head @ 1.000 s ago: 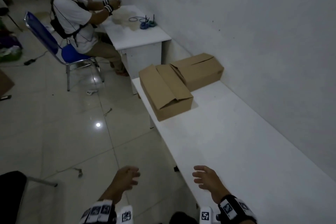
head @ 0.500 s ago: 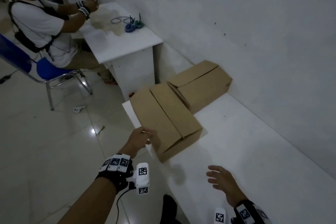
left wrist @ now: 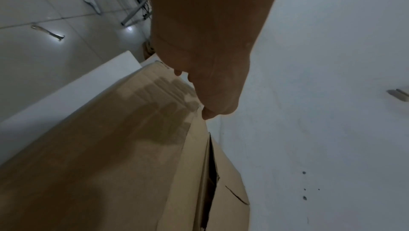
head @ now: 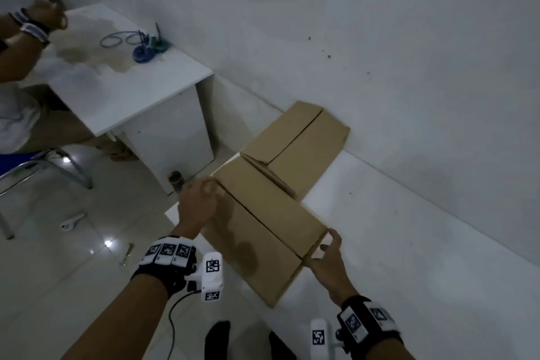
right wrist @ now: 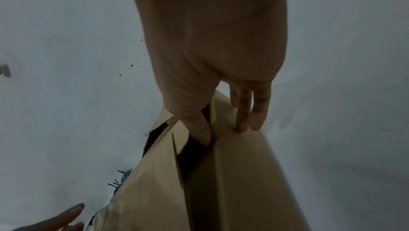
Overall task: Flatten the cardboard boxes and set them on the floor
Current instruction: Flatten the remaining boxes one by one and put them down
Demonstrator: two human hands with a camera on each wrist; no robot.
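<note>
Gripping the near cardboard box at opposite ends, left hand curled over its far corner, right hand pinching the near flap edge, box on the white tabletop, second box touching behind it against the wall.

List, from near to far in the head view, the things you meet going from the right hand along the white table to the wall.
right hand → near cardboard box → far cardboard box → wall
</note>
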